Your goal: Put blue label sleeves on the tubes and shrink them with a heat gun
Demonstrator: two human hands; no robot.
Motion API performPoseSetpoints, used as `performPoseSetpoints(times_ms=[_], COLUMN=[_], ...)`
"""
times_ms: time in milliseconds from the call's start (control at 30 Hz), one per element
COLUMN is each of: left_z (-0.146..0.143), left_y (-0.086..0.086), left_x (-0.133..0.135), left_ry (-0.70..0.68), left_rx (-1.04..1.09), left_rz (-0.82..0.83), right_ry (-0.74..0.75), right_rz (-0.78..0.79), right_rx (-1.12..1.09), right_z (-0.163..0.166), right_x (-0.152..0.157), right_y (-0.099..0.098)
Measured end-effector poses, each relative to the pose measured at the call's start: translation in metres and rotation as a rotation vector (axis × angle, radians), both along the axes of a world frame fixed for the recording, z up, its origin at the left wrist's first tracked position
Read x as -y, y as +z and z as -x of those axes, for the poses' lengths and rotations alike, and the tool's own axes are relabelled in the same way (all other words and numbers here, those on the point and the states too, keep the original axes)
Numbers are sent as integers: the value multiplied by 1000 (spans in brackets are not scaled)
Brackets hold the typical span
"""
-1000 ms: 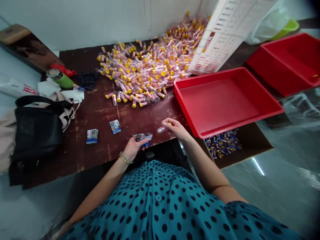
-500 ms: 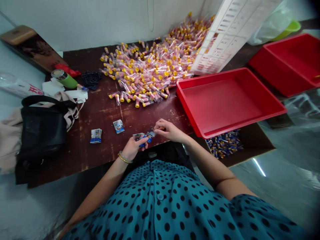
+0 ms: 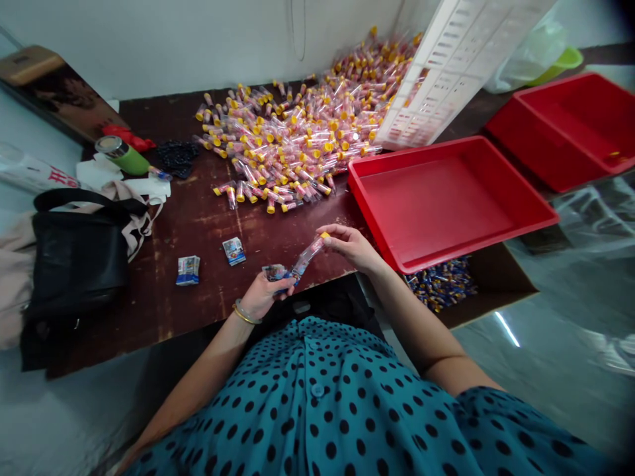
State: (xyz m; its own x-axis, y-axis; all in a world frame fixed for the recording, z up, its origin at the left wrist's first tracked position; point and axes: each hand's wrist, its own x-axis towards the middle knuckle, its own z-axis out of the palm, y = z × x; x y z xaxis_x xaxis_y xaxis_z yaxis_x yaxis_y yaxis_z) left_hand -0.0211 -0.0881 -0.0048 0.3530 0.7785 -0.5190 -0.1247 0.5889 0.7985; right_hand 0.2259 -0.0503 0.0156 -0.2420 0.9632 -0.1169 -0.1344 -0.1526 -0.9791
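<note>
My right hand [image 3: 352,248] pinches a clear plastic tube [image 3: 311,254] by its yellow-capped end, over the table's front edge. The tube slants down to the left, and its lower end meets the fingers of my left hand [image 3: 262,294]. My left hand is closed on a small stack of blue printed labels [image 3: 274,272]; whether one is around the tube end I cannot tell. Two more label stacks lie on the table, a nearer-left stack [image 3: 188,271] and a second stack [image 3: 233,251]. Behind them spreads a large pile of yellow-capped tubes [image 3: 297,142].
A shallow red tray [image 3: 377,239] sits at the right, above a cardboard box [image 3: 501,284] holding many blue-wrapped tubes. A white slotted rack [image 3: 426,86] leans behind it. More red bins [image 3: 536,142] stand farther right. A black bag [image 3: 79,251] and green flask [image 3: 126,157] are left.
My right hand has moved up and right from my left hand, and the clear tube now shows stretched between them. My left hand stays nearly in place. The view has shifted slightly.
</note>
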Motion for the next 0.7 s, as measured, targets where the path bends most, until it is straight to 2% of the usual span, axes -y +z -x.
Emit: performPoseSetpoints(times_ms=[100,200,367,500,700], left_z=[-3,-11,-24,-27,-30], left_y=[1,1,-1,0,4], left_x=[2,6,11,12,14], left_ry=[-21,-39,-92,-61,-42], left_rx=[-8,1,-6,22,153], left_rz=[-12,-17,-127,-97,69], right_ry=[62,80,-57,-177,-122], right_rz=[-88,-116,-139,-62,52], right_rx=[105,98,148,85,-60], right_z=[4,12,27,34,45], right_x=[1,5,17,30,55], right_y=[4,3,-9,-17,-16])
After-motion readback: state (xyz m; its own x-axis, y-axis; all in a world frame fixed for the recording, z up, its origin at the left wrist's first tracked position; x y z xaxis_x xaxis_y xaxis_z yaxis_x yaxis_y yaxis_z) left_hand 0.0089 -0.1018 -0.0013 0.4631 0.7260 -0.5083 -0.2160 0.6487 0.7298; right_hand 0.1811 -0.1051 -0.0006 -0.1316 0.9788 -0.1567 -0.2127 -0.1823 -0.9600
